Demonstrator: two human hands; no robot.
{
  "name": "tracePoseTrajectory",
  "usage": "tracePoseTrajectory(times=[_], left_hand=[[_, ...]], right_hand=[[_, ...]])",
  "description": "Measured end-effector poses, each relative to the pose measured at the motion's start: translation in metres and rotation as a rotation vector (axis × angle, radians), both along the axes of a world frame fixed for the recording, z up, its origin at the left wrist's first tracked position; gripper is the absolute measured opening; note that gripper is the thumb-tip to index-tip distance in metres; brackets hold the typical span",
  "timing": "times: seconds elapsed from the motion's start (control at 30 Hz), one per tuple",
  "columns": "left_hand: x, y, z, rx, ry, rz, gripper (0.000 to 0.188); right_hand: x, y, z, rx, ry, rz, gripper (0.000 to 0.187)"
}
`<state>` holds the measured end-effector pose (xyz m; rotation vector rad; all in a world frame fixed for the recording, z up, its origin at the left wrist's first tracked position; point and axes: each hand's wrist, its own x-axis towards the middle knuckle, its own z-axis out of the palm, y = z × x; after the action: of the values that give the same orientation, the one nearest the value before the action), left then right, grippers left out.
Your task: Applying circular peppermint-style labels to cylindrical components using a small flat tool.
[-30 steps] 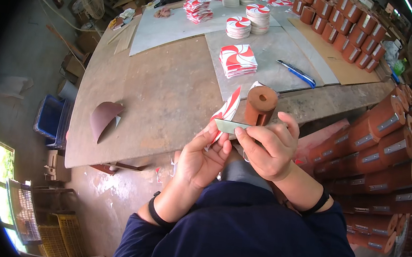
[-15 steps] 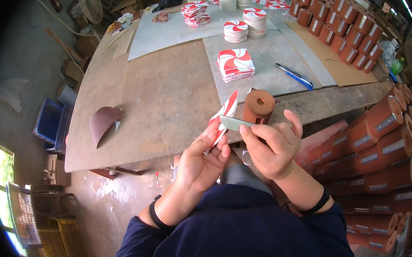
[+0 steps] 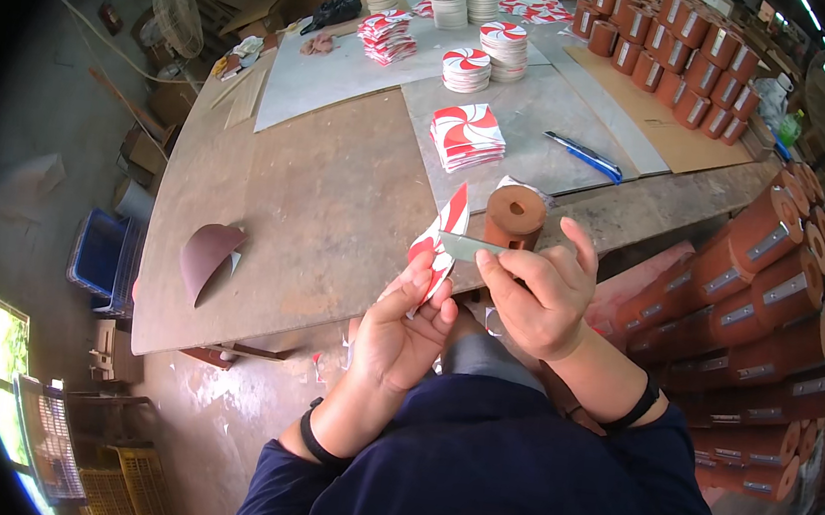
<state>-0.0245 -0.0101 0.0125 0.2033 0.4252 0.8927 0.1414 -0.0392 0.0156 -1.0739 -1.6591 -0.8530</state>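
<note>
My left hand [image 3: 396,334] pinches a red-and-white swirl-patterned sheet [image 3: 454,214], tilted up nearly edge-on beside the table's front edge. Between the fingers of my right hand [image 3: 544,294] is a flat, thin grey-green blade [image 3: 471,250]. Its free end lies against the sheet; whether it cuts in cannot be seen. Just behind the blade a brown cylinder [image 3: 515,214] with a hole in its top stands upright at the edge, touched by neither hand. Farther back sits a stack of square swirl-patterned sheets [image 3: 467,137].
A blue utility knife [image 3: 584,157] lies right of the stack. Round white discs [image 3: 465,70] are piled behind it. Brown cylinders with metal plates are heaped on the table [image 3: 680,59] and at my right [image 3: 758,314]. A curved brown piece [image 3: 210,258] rests on the left.
The view has shifted slightly. Both hands keep their grips, and the blade stays against the sheet with its free end tipped a little differently.
</note>
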Motion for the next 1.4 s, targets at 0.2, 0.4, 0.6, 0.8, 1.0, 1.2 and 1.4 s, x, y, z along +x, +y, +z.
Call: tracePoseTrajectory(times=[0.2,0.4,0.6,0.8,1.0,1.2,1.4], left_hand=[[-0.002,0.000,0.002,0.022,-0.015,-0.012,0.026],[-0.003,0.003,0.000,0.022,-0.045,-0.026,0.025],[-0.004,0.003,0.000,0.041,-0.048,-0.039,0.025],[-0.005,0.003,-0.002,0.085,-0.036,-0.055,0.025],[-0.005,0.005,-0.004,0.139,-0.046,-0.076,0.025],[-0.007,0.006,-0.008,0.199,-0.072,-0.092,0.027],[-0.008,0.006,-0.011,0.238,-0.057,-0.091,0.028]], right_hand=[[0.002,-0.005,0.005,-0.015,0.007,0.010,0.019],[-0.004,-0.005,0.006,0.011,0.033,0.010,0.012],[-0.003,-0.005,0.008,0.017,0.031,0.014,0.013],[0.001,-0.004,0.011,0.004,0.016,0.017,0.016],[0.003,-0.005,0.011,-0.039,0.045,0.044,0.024],[0.005,-0.006,0.012,-0.061,0.074,0.051,0.026],[0.006,-0.008,0.013,-0.072,0.094,0.059,0.027]])
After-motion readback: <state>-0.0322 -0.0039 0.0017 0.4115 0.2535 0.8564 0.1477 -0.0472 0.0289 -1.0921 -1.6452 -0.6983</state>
